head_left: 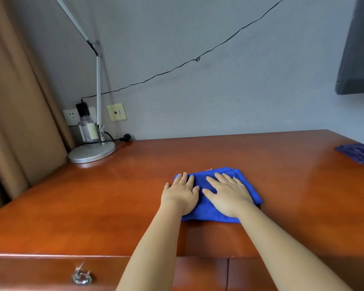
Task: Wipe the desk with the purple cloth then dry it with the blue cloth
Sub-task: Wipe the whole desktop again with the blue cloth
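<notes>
Both my flat, open grips, left hand and right hand, press the folded blue microfibre cloth directly beneath them, most glossy reddish wooden worktop undried to my left.

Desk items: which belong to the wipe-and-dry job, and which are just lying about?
Part of the job:
blue cloth, pressed flat under the left hand and right hand
purple cloth, set aside at the desk's far right
desk

Just lying about:
desk lamp
clear bottle
drawer key
</notes>
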Demonstrator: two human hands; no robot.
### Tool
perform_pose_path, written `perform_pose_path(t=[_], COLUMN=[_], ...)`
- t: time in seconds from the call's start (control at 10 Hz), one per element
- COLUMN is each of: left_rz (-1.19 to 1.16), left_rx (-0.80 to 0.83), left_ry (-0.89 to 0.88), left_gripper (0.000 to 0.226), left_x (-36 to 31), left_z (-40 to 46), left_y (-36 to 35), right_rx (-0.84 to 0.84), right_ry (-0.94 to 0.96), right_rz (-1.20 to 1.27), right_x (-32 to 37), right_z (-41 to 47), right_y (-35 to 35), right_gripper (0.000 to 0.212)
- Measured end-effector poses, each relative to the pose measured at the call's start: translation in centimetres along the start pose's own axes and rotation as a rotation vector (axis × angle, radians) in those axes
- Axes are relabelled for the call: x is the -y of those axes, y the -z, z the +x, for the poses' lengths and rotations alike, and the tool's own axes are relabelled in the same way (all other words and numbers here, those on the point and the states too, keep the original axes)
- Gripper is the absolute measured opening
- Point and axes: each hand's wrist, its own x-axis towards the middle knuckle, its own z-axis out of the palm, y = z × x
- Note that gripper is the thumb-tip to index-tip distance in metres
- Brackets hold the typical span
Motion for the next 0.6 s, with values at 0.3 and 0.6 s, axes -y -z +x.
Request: perform_pose_path(t=[0.3,0.6], left_rz=[0.042,0.032], left_rx=[-0.011,-0.017], left_ry=[0.001,-0.005], left_gripper=[0.055,0.054], left_x=[0.5,2.2], left_z=[4.2,12.7], left_y=[0.3,0.9], right_rx=[-0.010,0.007], right_ry=[-0.005,0.002], right_rz=[-0.005,-0.007], right_x=[-0.7,-1.9], right_z=[4.0,12.6], right_y=[0.0,0.0], right_gripper=[0.060,0.059])
